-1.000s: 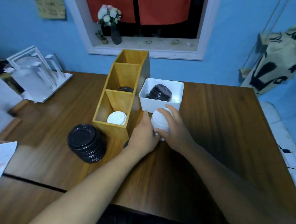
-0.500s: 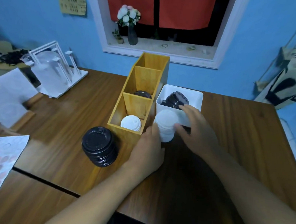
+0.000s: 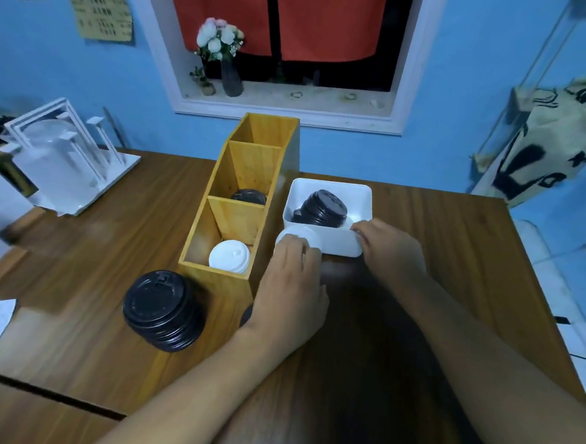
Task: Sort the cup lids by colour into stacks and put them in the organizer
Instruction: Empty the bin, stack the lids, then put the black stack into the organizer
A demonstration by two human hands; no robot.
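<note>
While the left hand (image 3: 291, 290) curls its fingers down over the top of the white stack (image 3: 299, 235), gripping it from above, the right hand (image 3: 389, 248) reaches to the near rim of the white bin (image 3: 331, 187). Its fingertips are bent at the rim, but I cannot tell whether they pinch anything.

White stack: upright on the table (image 3: 481, 260), long axis vertical, between the wooden organizer (image 3: 212, 278) and the bin, touching or nearly touching the bin's near left corner. Only its domed top and a sliver of side show past the fingers; number of lids unreadable.

Key relation: the organizer's front compartment lies just left of the stack, over the right wall, and white lids (image 3: 229, 256) already sit in it. Left hand is the nearer one.

Judgement: up, a short way left, then down, kept level so the stack does not shear.

Further out: one black lid (image 3: 248, 195) in the middle compartment, black lids (image 3: 323, 208) leaning in the bin, a black stack (image 3: 162, 311) on the table near the organizer's front end.
</note>
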